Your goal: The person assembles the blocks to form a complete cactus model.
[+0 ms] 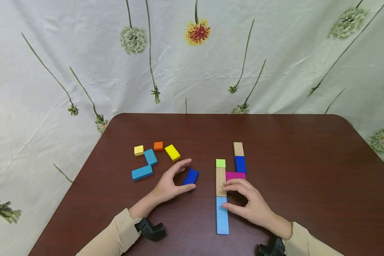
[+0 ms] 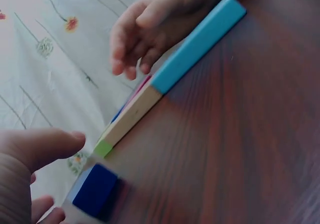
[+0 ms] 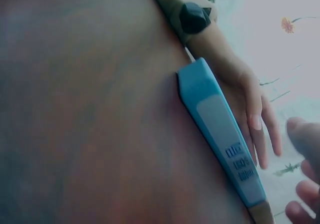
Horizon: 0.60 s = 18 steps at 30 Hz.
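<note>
My left hand [image 1: 166, 187] reaches around a dark blue block [image 1: 191, 176], thumb and fingers spread on either side. In the left wrist view a gap shows between the thumb [image 2: 60, 143] and this block. My right hand [image 1: 254, 203] hovers with parted fingers over a straight row of blocks. That row runs from a long light blue block [image 1: 222, 218] through a plain wooden block [image 1: 220, 181] to a small green block [image 1: 220, 163]. A magenta block [image 1: 235, 175] joins its right side. Beyond lie a blue block [image 1: 240, 164] and a short wooden block [image 1: 238, 148], end to end.
Loose blocks lie on the table's left: a pale yellow cube [image 1: 139, 150], an orange block [image 1: 158, 146], a bright yellow block [image 1: 172, 152] and two blue ones, one upper [image 1: 150, 156], one lower [image 1: 142, 172]. A flowered cloth [image 1: 179, 71] hangs behind the brown table [image 1: 291, 149].
</note>
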Motion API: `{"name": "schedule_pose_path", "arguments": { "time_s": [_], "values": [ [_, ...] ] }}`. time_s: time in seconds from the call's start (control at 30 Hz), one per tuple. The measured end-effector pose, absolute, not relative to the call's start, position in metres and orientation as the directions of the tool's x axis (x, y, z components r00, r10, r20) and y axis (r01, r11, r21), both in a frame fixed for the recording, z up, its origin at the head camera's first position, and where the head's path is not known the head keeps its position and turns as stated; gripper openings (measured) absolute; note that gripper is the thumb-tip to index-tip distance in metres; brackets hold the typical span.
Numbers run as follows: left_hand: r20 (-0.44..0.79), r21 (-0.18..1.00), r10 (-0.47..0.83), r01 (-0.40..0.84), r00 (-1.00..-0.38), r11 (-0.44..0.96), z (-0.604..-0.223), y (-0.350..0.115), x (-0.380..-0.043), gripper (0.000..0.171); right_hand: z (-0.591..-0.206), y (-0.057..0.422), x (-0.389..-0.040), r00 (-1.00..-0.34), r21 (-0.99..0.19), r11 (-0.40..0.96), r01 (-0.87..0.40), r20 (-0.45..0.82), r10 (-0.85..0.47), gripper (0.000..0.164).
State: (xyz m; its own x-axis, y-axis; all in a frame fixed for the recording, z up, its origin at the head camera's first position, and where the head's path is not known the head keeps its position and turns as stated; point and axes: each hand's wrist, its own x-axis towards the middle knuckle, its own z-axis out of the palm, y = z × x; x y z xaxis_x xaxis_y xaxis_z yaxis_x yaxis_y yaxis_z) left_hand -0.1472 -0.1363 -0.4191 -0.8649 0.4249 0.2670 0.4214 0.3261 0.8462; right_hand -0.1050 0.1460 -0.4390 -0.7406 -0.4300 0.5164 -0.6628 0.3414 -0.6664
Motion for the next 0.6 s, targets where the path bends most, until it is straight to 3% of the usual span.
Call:
{"name": "schedule_pose_path", "arguments": {
  "time_s": [0.17, 0.37, 0.6],
  "values": [
    [0.181, 0.838, 0.46, 0.381, -0.869, 0.391, -0.432, -0.142, -0.157, 0.074, -0.44, 0.146, -0.102, -0.752, -0.659, 0.383, -0.648, 0.474, -0.458, 0.036],
    [0.196, 0.786, 0.49, 0.434, -0.849, 0.439, -0.435, -0.144, -0.159, 0.073, -0.442, 0.146, -0.1, -0.771, -0.639, 0.442, -0.63, 0.443, -0.458, 0.033],
    [0.192, 0.759, 0.46, 0.429, -0.867, 0.491, -0.436, -0.143, -0.158, 0.064, -0.441, 0.144, -0.099, -0.787, -0.644, 0.464, -0.609, 0.414, -0.457, 0.032]
  ]
}}
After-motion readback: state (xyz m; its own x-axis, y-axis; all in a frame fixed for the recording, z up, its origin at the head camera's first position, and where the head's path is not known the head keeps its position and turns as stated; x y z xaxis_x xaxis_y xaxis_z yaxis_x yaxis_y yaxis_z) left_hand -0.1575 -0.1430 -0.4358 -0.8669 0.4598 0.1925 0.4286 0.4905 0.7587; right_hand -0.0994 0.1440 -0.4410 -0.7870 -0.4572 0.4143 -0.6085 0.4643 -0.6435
